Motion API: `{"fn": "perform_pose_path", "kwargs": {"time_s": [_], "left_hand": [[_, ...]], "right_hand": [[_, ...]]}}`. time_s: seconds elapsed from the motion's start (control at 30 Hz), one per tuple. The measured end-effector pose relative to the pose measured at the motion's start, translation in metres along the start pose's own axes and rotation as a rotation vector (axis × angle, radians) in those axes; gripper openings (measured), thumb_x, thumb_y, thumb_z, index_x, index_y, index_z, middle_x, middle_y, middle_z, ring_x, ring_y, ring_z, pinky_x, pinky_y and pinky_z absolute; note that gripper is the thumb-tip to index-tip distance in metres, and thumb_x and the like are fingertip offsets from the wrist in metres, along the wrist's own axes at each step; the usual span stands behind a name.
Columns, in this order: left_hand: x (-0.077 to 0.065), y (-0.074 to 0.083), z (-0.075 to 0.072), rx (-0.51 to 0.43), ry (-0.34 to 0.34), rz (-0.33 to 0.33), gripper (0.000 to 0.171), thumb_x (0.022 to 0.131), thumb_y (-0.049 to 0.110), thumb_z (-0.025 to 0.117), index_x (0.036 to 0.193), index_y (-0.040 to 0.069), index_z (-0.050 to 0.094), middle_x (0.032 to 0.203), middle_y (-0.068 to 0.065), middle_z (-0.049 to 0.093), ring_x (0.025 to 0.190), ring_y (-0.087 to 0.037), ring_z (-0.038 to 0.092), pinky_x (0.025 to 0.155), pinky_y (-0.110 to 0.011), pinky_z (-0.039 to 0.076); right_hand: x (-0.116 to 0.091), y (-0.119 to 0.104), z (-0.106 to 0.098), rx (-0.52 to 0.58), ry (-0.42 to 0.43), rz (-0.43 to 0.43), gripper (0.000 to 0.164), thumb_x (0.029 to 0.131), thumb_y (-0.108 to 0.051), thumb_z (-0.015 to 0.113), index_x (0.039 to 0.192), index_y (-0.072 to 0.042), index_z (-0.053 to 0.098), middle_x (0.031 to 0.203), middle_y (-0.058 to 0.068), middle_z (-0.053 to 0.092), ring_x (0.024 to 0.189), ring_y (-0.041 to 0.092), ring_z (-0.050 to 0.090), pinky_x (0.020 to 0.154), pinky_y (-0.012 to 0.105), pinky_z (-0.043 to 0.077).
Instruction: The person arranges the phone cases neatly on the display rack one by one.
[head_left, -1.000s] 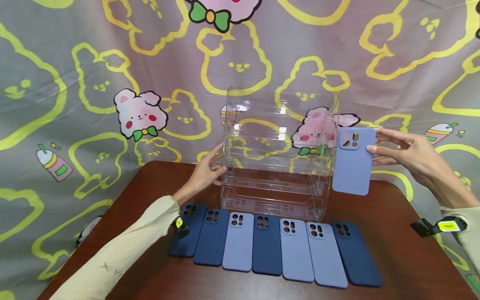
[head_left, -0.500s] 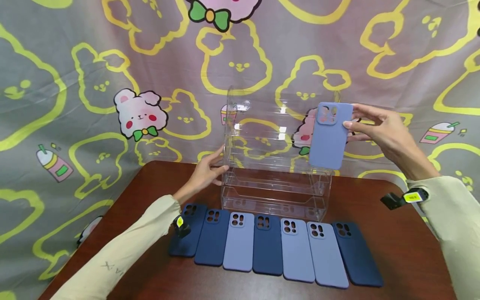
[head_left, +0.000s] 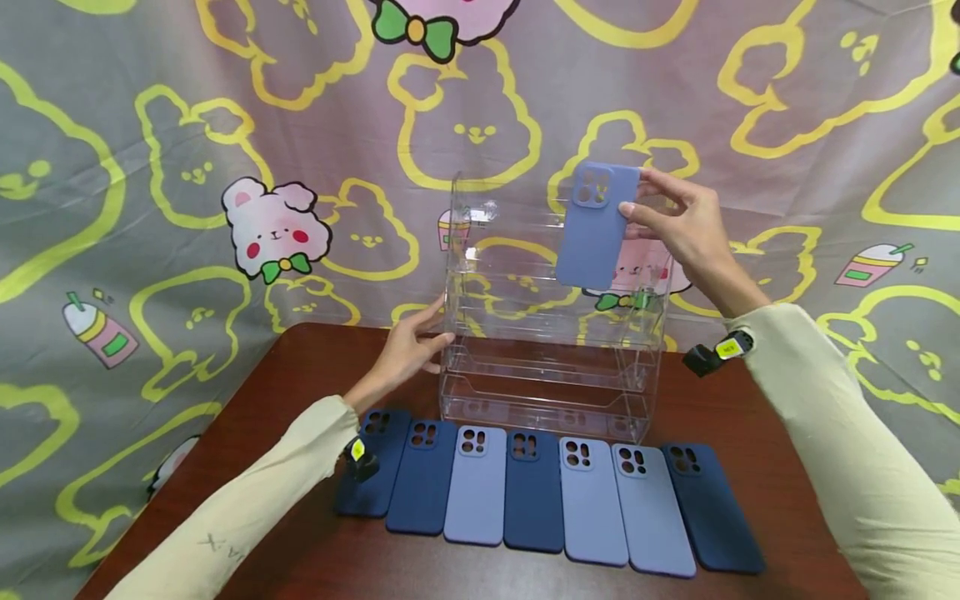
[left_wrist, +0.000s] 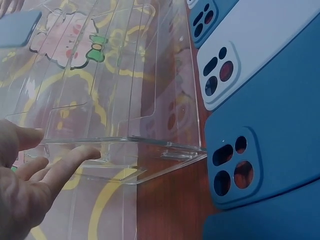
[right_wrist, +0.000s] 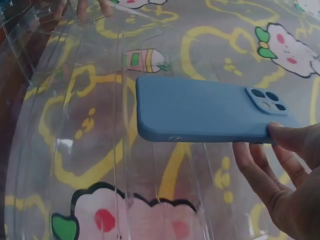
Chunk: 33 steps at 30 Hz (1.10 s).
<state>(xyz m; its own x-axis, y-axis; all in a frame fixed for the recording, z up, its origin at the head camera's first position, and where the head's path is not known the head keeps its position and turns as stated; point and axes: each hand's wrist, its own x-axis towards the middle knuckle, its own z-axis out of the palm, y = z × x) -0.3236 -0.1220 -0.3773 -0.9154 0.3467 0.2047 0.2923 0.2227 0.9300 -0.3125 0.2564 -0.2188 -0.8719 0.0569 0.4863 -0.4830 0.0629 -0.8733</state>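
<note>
My right hand (head_left: 690, 221) pinches a light blue phone case (head_left: 588, 246) by its upper right edge, thumb on the back and fingers behind. Upright and slightly tilted, the case overlaps the upper right part of a clear tiered acrylic display rack (head_left: 547, 408) in the head view. In the right wrist view the held phone case (right_wrist: 195, 110) shows its camera cutouts close to the thumb. My left hand (head_left: 405, 350) is at the rack's left side, fingers extended along the side panel. The left wrist view shows the left hand's fingers (left_wrist: 70, 162) loosely spread there.
Several phone cases lie in a row before the rack, among them a dark blue case (head_left: 532, 500) and a light blue case (head_left: 476, 492). They rest on a brown wooden table (head_left: 757, 417). A patterned cloth (head_left: 337, 50) hangs behind.
My right hand has carried the light blue phone case left and upward, from beside the rack to its upper right part. The left hand stays at the rack's left side.
</note>
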Motion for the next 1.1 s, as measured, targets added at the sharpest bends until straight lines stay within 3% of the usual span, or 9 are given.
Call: {"fn": "perform_pose_path", "kwargs": {"time_s": [0.3, 0.43, 0.67, 0.9, 1.1], "left_hand": [[0.001, 0.001, 0.003, 0.002, 0.021, 0.021, 0.069, 0.103, 0.004, 0.066, 0.164, 0.017, 0.036, 0.155, -0.028, 0.049, 0.115, -0.046, 0.069, 0.068, -0.049, 0.068], [0.000, 0.002, 0.002, 0.008, 0.027, 0.018, 0.069, 0.103, 0.003, 0.066, 0.164, 0.017, 0.037, 0.152, -0.030, 0.051, 0.115, -0.047, 0.069, 0.067, -0.047, 0.068], [-0.002, 0.003, 0.001, 0.022, 0.023, 0.031, 0.069, 0.104, 0.003, 0.064, 0.164, 0.017, 0.034, 0.152, -0.030, 0.051, 0.113, -0.048, 0.069, 0.065, -0.043, 0.068], [-0.001, 0.001, 0.005, 0.009, 0.019, 0.021, 0.067, 0.103, 0.005, 0.066, 0.163, 0.014, 0.037, 0.150, -0.034, 0.051, 0.130, -0.045, 0.061, 0.069, -0.046, 0.069], [-0.001, 0.002, 0.003, 0.018, 0.047, 0.013, 0.067, 0.102, 0.005, 0.068, 0.162, 0.017, 0.041, 0.149, -0.032, 0.052, 0.132, -0.043, 0.060, 0.065, -0.043, 0.069]], "right_hand": [[0.029, 0.007, 0.036, 0.005, -0.040, -0.052, 0.053, 0.090, 0.006, 0.076, 0.142, 0.003, 0.062, 0.103, 0.005, 0.066, 0.075, 0.010, 0.076, 0.070, 0.027, 0.067], [0.040, 0.010, 0.052, -0.053, -0.047, -0.085, 0.052, 0.092, 0.006, 0.075, 0.143, 0.004, 0.061, 0.103, 0.004, 0.065, 0.075, 0.008, 0.074, 0.070, 0.024, 0.067], [0.052, 0.022, 0.081, 0.050, -0.023, -0.134, 0.049, 0.092, 0.011, 0.072, 0.140, 0.006, 0.063, 0.100, 0.006, 0.065, 0.074, 0.011, 0.073, 0.067, 0.025, 0.067], [0.052, 0.035, 0.092, -0.035, -0.045, -0.194, 0.045, 0.093, 0.011, 0.071, 0.137, 0.005, 0.065, 0.098, 0.007, 0.067, 0.076, 0.012, 0.072, 0.069, 0.027, 0.068], [0.053, 0.039, 0.099, -0.032, -0.055, -0.160, 0.048, 0.092, 0.009, 0.074, 0.138, 0.002, 0.064, 0.099, 0.007, 0.068, 0.075, 0.012, 0.072, 0.069, 0.029, 0.068]]}}
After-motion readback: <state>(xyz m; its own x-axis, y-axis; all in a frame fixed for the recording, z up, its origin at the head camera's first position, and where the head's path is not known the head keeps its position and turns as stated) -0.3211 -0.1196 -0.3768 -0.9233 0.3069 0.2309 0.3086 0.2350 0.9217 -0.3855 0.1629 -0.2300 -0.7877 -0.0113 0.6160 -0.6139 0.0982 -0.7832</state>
